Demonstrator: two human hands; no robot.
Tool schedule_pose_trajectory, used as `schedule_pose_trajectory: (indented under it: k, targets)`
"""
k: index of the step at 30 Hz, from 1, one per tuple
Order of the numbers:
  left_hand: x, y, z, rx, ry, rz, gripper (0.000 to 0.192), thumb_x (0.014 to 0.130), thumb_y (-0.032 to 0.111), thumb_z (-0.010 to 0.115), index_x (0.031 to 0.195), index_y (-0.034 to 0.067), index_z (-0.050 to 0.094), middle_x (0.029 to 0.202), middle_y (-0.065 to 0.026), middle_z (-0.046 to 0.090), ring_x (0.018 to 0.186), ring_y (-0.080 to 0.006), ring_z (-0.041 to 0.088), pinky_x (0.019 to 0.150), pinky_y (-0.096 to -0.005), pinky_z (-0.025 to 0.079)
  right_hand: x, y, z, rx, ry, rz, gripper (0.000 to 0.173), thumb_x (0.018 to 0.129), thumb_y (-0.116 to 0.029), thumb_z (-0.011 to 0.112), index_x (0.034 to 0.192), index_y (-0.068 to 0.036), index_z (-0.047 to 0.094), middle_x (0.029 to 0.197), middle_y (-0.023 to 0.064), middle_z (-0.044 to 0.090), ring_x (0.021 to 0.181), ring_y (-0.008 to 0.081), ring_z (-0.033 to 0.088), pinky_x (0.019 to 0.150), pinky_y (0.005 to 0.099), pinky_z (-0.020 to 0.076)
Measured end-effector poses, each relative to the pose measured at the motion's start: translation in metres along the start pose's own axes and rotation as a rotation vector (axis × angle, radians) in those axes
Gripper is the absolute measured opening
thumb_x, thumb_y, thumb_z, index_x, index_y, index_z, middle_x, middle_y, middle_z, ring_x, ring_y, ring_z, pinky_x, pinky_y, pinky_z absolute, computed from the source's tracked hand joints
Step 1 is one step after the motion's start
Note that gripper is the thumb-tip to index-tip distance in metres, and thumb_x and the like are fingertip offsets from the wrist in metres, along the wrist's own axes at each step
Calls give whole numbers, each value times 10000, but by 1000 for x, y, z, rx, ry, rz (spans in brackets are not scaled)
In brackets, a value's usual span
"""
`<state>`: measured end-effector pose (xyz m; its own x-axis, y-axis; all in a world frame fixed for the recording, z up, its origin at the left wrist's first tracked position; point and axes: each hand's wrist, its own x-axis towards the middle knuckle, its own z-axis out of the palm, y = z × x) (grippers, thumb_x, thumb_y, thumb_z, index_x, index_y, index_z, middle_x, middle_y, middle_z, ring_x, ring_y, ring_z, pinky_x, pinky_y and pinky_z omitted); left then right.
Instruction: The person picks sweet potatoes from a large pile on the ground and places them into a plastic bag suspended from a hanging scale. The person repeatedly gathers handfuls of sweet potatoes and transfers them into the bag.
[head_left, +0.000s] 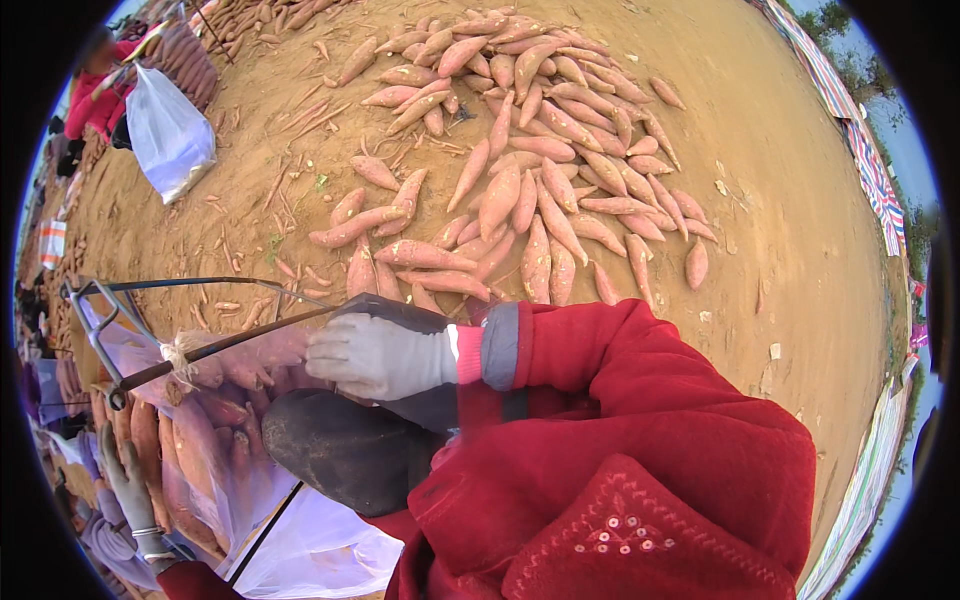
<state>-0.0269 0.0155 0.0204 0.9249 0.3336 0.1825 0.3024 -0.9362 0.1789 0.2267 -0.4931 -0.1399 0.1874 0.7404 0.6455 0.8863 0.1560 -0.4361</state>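
Note:
My right hand (375, 356), in a grey glove, lies beside the rim of a clear plastic bag (300, 544) filled with sweet potatoes (199, 450). Its fingers are bent, and what lies under them is hidden. The bag hangs from a metal frame (217, 341), tied on with pale string (180, 354). At the lower left, my left hand (131, 480), also gloved, has its fingers apart against the outer side of the full bag. My knee (337, 442) in dark trousers is against the bag between the two hands. A large heap of sweet potatoes (555, 150) lies on the soil to my right.
Thin roots (281, 187) and small potatoes are scattered on the soil. At the upper left a person (97, 97) in a pink top is beside a white bag (169, 127) and another full bag (184, 56). Striped sheeting (874, 169) runs along the far edge.

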Motion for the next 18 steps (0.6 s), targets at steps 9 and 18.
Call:
schedule_pose_trajectory:
  k: [9, 18]
  targets:
    - [50, -51, 45, -202, -74, -345, 472, 1105, 276, 420, 1484, -5, 432, 1504, -171, 478, 1371, -268, 459, 1155, -361, 356, -261, 53, -58, -194, 103, 935, 232, 932, -169, 561, 1082, -31, 672, 1018, 195, 697, 975, 379, 662, 873, 468, 515]
    - [32, 21, -19, -501, -169, -323, 566, 1110, 442, 291, 1485, 60, 473, 1500, -114, 508, 1393, -243, 462, 1164, -366, 348, -259, 64, -32, 255, -167, 1063, 334, 984, -159, 482, 1196, 29, 659, 1140, 209, 701, 1105, 332, 654, 999, 400, 474]
